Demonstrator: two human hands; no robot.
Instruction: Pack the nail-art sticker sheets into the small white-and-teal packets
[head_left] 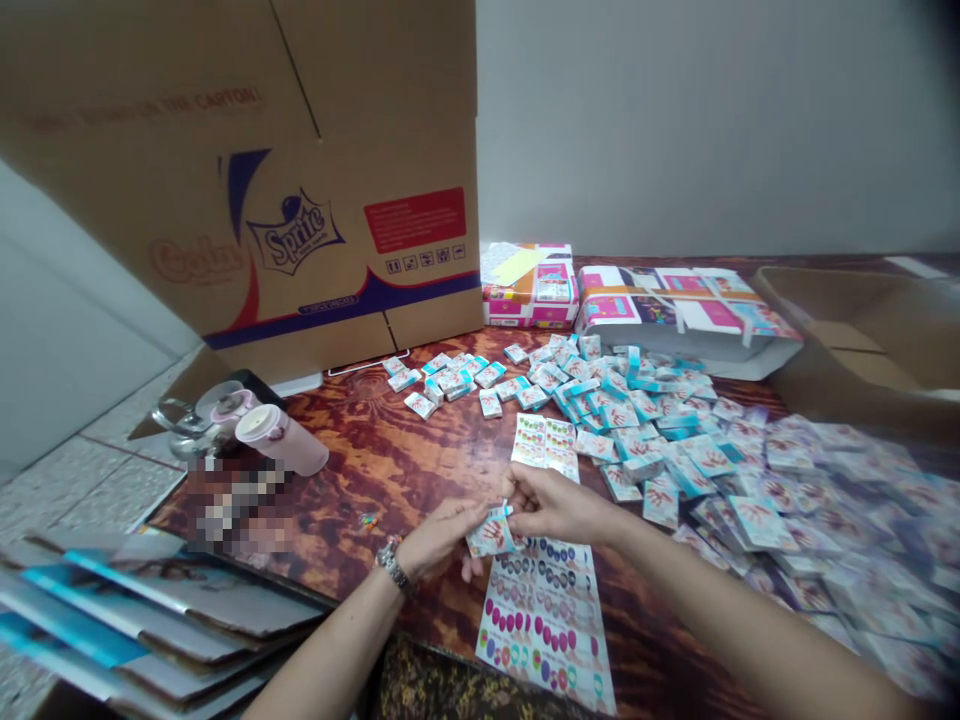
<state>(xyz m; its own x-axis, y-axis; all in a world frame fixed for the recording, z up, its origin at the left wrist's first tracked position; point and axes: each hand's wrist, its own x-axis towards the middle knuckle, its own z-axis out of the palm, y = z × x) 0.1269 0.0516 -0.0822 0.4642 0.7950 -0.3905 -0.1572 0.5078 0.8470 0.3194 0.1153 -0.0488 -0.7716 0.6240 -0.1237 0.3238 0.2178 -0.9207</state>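
Bare forearms (pixel 337 645) reach across a wooden tabletop (pixel 360 470); the left hand (pixel 439 540) curls around a small printed carton (pixel 491 535) while the right hand (pixel 559 505) pinches its teal-edged top, beside a heap of matching cartons (pixel 660 430).

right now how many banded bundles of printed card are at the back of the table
2. The left bundle sits beside the cardboard Sprite carton, and the right bundle lies just right of it. More could be hidden behind that carton.
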